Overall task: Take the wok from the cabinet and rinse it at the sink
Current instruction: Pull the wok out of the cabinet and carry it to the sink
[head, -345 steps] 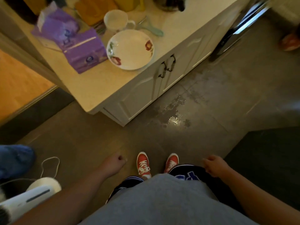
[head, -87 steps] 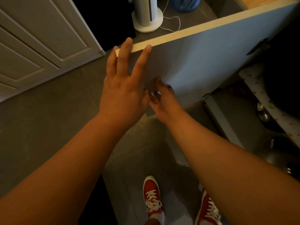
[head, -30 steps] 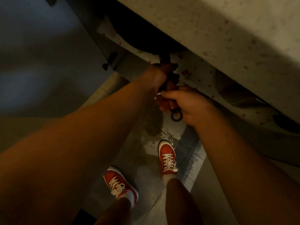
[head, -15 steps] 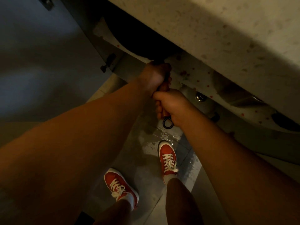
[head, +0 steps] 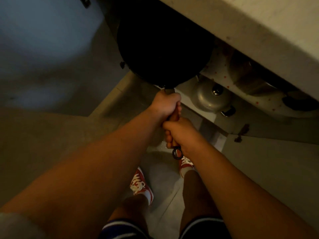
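A large black wok point(head: 162, 47) hangs partly out of the open cabinet, its far rim hidden under the pale countertop point(head: 255, 26). Its brown handle runs toward me with a black hanging ring point(head: 177, 153) at the end. My left hand point(head: 166, 104) is shut on the handle close to the pan. My right hand point(head: 181, 133) grips the handle just behind it, near the ring. Both arms stretch forward from the bottom of the view.
The open cabinet door point(head: 43, 49) stands at the left. A metal pot lid point(head: 209, 99) lies on the lower shelf, under a shelf liner with red dots point(head: 222, 69). A second door with a hinge point(head: 241, 133) is at the right. My red shoes point(head: 140, 183) stand on the grey floor.
The wok has slid out of the cabinet toward me, and its black bowl now shows. Both hands keep their hold on the handle and have pulled back.
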`<state>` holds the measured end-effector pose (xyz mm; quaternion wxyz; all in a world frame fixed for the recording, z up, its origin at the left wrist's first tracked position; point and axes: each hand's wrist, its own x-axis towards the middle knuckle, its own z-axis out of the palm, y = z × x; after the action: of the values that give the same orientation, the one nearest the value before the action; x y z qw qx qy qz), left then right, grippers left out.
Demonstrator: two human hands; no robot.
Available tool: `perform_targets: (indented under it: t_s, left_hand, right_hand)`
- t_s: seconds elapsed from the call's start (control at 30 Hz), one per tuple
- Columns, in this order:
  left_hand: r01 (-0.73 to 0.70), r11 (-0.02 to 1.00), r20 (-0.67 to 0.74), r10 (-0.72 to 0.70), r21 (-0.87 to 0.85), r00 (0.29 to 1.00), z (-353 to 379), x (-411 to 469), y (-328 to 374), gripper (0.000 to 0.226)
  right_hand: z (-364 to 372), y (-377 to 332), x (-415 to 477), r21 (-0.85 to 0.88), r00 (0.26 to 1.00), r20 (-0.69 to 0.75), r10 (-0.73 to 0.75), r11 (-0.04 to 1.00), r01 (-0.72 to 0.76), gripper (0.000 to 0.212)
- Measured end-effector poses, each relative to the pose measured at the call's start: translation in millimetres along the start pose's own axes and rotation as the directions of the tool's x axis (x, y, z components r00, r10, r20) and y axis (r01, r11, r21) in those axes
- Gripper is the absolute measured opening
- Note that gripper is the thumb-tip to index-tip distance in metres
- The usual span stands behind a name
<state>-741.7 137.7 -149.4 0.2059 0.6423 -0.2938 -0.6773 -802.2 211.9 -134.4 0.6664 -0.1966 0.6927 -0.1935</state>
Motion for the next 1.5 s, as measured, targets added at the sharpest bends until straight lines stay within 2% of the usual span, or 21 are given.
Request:
perform_targets:
  t_s: [0.13,0.3,0.43,0.57,0.73,0.87,1.13,1.37,1.5]
  left_hand:
    - [0.047,0.999,0.020,-0.046,-0.006,0.999,-13,-58,-26,0.031]
    - [0.037,0.999,0.021,-0.037,-0.016,0.999,-32,-132,-46,0.029]
    - [0.085,0.996,0.011,-0.084,-0.029,0.996,-47,-188,-54,0.027]
    - [0.131,0.989,0.008,-0.131,-0.068,0.991,-57,-237,-58,0.028]
    - [0.089,0.994,0.050,-0.086,-0.065,0.995,-67,-292,-51,0.021]
    - [0.046,0.997,0.010,-0.045,-0.057,0.999,-66,-332,-40,0.009]
    - [-0.113,0.991,-0.017,0.113,-0.069,0.993,-31,-402,-22,0.005]
    - [-0.231,0.972,-0.009,0.231,-0.048,0.973,37,-458,-33,0.004]
    - [-0.270,0.963,0.033,0.270,0.008,0.962,89,-486,-45,0.006]
  right_hand:
    - [16,32,-52,-0.009,0.999,0.023,0.049,0.999,-0.049,0.021]
    - [35,56,-121,-0.029,0.994,0.047,0.100,0.995,-0.099,0.030]
    - [50,63,-180,-0.025,0.982,0.110,0.151,0.989,-0.149,0.021]
    - [60,65,-238,-0.020,0.981,0.122,0.148,0.989,-0.147,0.022]
    - [70,59,-303,-0.017,0.985,0.116,0.129,0.992,-0.128,0.026]
    - [71,60,-346,-0.035,0.990,0.126,0.070,0.997,-0.066,0.027]
    - [38,70,-406,-0.009,0.985,0.162,-0.058,0.998,0.060,0.030]
    - [-27,108,-454,0.038,0.971,0.161,-0.178,0.984,0.174,0.023]
    - [-71,139,-480,0.084,0.964,0.106,-0.244,0.968,0.236,0.022]
